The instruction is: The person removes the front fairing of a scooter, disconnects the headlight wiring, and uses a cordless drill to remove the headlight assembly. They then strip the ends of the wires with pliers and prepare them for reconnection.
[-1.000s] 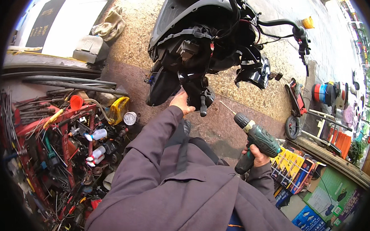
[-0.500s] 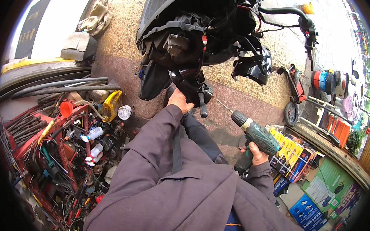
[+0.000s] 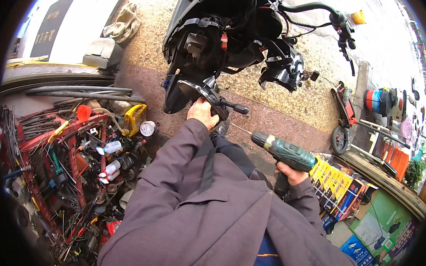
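My left hand is closed around a dark, rounded vehicle part with a short black stem sticking out to the right; its exact kind is unclear. In my right hand I grip a green and black cordless drill by the handle. Its long thin bit points left toward the held part; whether the tip touches is hard to make out. Just beyond my left hand stands a partly stripped black scooter, with loose wires, an exposed grey box and a handlebar reaching right.
To the left, a red metal rack is crowded with tools, spray bottles and scrap parts. A grey toolbox sits farther back. At the right are yellow cartons, a kick scooter wheel and a wooden edge.
The held part has tilted, its stem swinging from pointing down to pointing right. The drill has shifted left and lower, its bit now nearer the part. My whole view has shifted slightly.
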`<state>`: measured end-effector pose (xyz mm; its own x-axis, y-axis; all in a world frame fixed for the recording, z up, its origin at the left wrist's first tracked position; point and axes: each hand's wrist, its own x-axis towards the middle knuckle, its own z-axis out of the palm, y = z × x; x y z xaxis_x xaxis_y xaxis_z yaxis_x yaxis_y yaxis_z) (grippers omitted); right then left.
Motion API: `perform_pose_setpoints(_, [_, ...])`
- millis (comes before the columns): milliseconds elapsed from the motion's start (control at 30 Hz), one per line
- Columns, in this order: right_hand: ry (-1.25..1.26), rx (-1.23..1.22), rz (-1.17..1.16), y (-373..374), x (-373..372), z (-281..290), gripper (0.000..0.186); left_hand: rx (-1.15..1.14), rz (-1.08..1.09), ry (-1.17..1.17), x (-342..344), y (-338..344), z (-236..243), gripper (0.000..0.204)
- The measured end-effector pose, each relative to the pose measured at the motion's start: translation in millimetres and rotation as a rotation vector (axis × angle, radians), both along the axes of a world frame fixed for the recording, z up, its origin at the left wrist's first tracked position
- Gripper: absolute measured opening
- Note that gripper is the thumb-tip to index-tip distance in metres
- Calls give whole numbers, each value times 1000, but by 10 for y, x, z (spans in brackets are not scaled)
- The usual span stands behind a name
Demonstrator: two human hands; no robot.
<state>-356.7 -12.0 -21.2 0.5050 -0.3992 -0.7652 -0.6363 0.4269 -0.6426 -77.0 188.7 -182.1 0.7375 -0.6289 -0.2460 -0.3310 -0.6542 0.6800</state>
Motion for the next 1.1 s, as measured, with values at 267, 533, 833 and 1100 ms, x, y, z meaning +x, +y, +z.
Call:
perform_pose_setpoints(267, [-153, 15, 61, 76, 600, -241, 33, 2, 52, -47, 3, 9, 15, 43])
perform_pose_setpoints(533, [-150, 30, 39, 53, 725, -325, 36, -67, 52, -19, -4, -26, 3, 46])
perform_pose_setpoints(833, [-261, -177, 279, -5, 824, -316, 39, -43, 79, -21, 24, -54, -32, 42])
perform_pose_setpoints(1100, [-366, -489, 796, -207, 983, -380, 43, -59, 41, -57, 70, -83, -57, 44])
